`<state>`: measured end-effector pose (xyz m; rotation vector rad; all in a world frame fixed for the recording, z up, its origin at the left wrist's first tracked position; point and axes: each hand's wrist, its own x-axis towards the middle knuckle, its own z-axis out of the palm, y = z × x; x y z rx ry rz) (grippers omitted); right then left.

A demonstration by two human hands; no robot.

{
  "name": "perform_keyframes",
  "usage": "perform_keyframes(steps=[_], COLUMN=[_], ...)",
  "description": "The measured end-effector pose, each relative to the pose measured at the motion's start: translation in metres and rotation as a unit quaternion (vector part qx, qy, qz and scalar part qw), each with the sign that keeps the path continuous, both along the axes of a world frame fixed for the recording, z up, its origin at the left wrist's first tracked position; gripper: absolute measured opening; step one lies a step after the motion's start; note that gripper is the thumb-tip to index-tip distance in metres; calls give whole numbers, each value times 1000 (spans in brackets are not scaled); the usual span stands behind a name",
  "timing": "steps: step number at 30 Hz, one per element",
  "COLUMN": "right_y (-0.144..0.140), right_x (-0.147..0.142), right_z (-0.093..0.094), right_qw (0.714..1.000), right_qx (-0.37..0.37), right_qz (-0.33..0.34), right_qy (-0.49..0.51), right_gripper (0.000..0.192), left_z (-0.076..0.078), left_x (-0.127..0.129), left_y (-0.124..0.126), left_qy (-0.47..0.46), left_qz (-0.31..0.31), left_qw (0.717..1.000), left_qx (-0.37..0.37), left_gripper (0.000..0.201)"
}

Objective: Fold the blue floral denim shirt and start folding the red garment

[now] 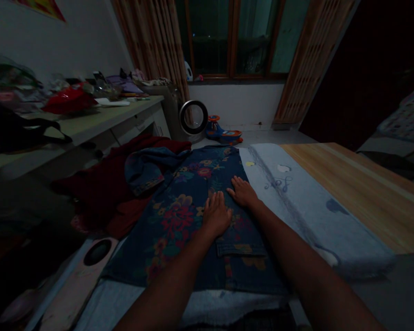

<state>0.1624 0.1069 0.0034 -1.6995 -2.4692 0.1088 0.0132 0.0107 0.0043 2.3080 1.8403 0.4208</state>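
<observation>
A dark blue denim garment (193,220) with a floral print lies spread on a pale blue patterned cloth (296,197). Part of it is folded over, and a cuffed sleeve end (241,249) shows near its front. My left hand (217,215) rests palm down on the middle of the garment, fingers stretched out. Just to its right and a little farther off, my right hand (243,191) also lies flat on the denim with its fingers extended. At the far left, another denim sleeve (145,170) drapes over a dark red cloth pile.
A dark red cloth heap (100,184) sits left of the garment. Bare wooden tabletop (359,184) shows on the right. A pink phone-like object (76,285) is at the front left. A cluttered desk (124,112), a washing machine (193,120) and a ride-on toy (224,133) stand beyond.
</observation>
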Motion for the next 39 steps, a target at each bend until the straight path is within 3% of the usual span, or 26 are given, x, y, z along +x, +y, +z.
perform_keyframes(steps=[7, 9, 13, 17, 22, 26, 29, 33, 39], right_y=[32, 36, 37, 37, 38, 39, 39, 41, 43], right_x=[-8, -17, -32, -35, -33, -33, -33, -32, -32], right_z=[15, 19, 16, 8, 6, 5, 3, 2, 2], right_qw=[994, 997, 997, 999, 1000, 1000, 1000, 1000, 1000], right_qx=[-22, -2, 5, -4, -6, -5, -3, -1, -6], right_qz=[-103, -75, 48, 1, -4, -3, -2, 1, 0], right_qy=[-5, 15, 52, 37, 23, 15, 15, 10, 6], right_gripper=[61, 54, 53, 59, 61, 62, 63, 63, 63], left_z=[3, 5, 8, 14, 25, 23, 17, 9, 6], left_x=[0, 0, 2, -1, -23, -42, -46, -42, -44], left_y=[-1, -2, -5, -3, 43, 104, 137, 151, 151], left_qy=[-3, -9, -16, -30, -85, -115, -152, -179, -198], left_qz=[7, 18, 29, 28, 49, 167, 164, 154, 199], left_qw=[1000, 1000, 999, 999, 995, 979, 975, 972, 960], left_qx=[2, 4, 7, 15, -11, 11, -9, -2, 11], left_gripper=[62, 60, 57, 48, 24, 39, 35, 27, 24])
